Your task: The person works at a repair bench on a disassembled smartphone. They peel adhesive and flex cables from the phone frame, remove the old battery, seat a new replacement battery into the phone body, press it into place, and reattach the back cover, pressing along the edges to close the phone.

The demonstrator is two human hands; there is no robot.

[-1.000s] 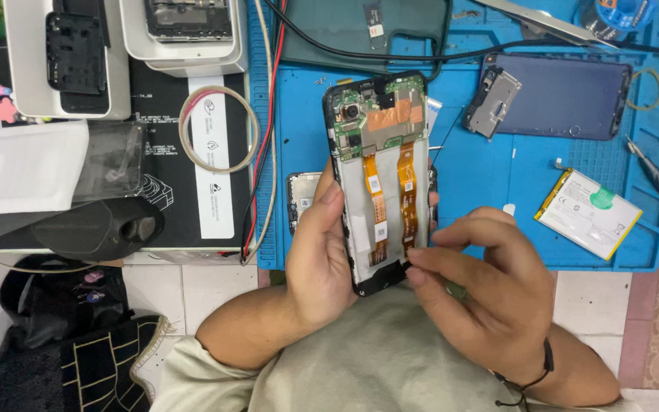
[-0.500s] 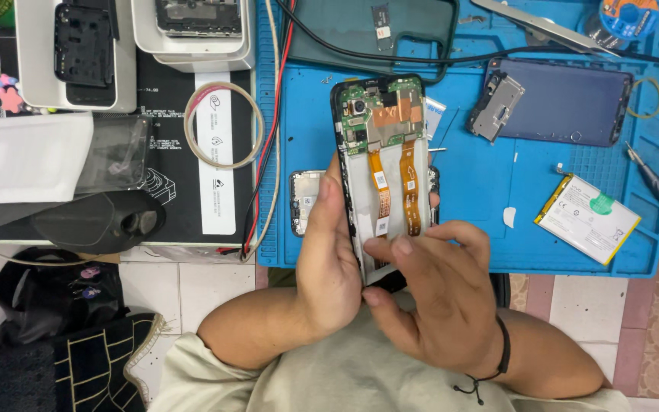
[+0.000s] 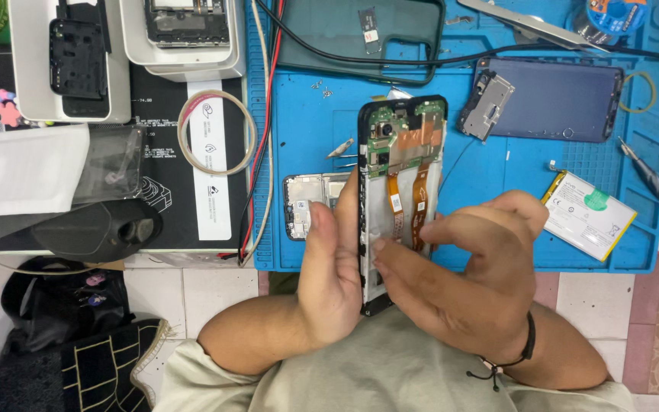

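Note:
An opened smartphone (image 3: 402, 145) with its back off shows a green circuit board and two orange flex cables. It is held upright over the blue repair mat (image 3: 314, 122). My left hand (image 3: 333, 267) grips the phone's left edge from the side. My right hand (image 3: 467, 282) covers the phone's lower part, with fingers pressed on the inside near the bottom of the flex cables. The lower end of the phone is hidden behind my right hand.
On the mat lie a dark phone back panel (image 3: 566, 99), a metal shield plate (image 3: 486, 105), a white battery (image 3: 589, 215), a small frame part (image 3: 305, 202), tweezers (image 3: 543, 27) and a screwdriver (image 3: 654, 183). Left: white trays (image 3: 70, 61), a tape ring (image 3: 216, 131), red and black cables (image 3: 265, 114).
My right hand has shifted up and left over the phone's lower inside, fingers now pressing by the flex cables. The phone has stayed in my left hand.

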